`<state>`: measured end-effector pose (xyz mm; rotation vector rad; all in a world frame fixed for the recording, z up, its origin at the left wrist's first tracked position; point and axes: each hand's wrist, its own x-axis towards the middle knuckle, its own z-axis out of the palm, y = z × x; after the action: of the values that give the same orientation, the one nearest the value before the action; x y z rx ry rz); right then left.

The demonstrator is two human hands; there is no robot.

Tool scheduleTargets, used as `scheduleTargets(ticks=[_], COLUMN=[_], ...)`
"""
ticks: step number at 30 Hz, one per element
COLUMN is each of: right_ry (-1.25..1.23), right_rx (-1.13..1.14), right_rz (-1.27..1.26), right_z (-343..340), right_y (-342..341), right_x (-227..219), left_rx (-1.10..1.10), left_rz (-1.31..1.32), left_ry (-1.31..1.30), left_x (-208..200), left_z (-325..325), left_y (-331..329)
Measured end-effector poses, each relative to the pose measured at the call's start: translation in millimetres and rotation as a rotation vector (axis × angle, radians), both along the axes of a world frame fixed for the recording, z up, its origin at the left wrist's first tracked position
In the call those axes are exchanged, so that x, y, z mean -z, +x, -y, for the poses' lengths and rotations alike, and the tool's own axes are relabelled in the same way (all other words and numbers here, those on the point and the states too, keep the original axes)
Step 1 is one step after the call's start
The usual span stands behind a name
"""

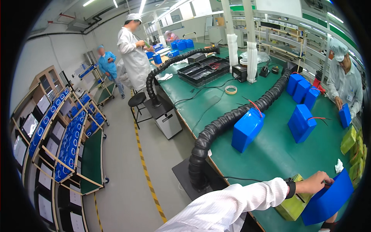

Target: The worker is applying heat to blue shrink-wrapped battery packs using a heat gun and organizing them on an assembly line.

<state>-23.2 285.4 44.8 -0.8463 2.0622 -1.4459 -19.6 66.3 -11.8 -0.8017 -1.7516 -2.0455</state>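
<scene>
My left hand, with a dark watch at its wrist, is closed with its fingertips at the upper edge of a blue plastic sleeve. The sleeve stands tilted at the table's near right. Right beside it, under my left wrist, lies a yellow-green battery pack. Of my right hand only a bit near the wrist shows below the sleeve; its fingers are hidden behind the blue plastic. Several blue-wrapped battery packs with red leads stand farther off, the nearest blue pack by the black hose.
A ribbed black hose arches along the green table. At the right edge are stacked yellow-green packs, a crumpled white tissue and a co-worker holding a blue pack. Tape roll and black trays lie farther back.
</scene>
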Motion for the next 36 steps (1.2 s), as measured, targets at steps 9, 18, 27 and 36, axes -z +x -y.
scheduleTargets(ticks=[9,18,27,36], right_ry=[-0.068,-0.476,-0.284,-0.342], right_rx=[-0.068,-0.068,0.111,0.197], right_rz=[-0.143,0.379,0.396,0.39], right_z=[14.8,27.6,44.7,49.1], right_y=[-23.2,-43.3,-33.6,-29.1], right_x=[3.1,46.1,57.2,51.7], left_rx=[-0.203,-1.099,-1.395,-1.188], left_rz=[0.182,0.07,0.235,0.376], left_ry=[-0.116,-0.431,-0.215,-0.323], left_x=[-24.4,15.7,26.5,2.3], left_z=[89.4,181.5,278.1,322.8], left_y=[58.7,169.3,161.1,174.6])
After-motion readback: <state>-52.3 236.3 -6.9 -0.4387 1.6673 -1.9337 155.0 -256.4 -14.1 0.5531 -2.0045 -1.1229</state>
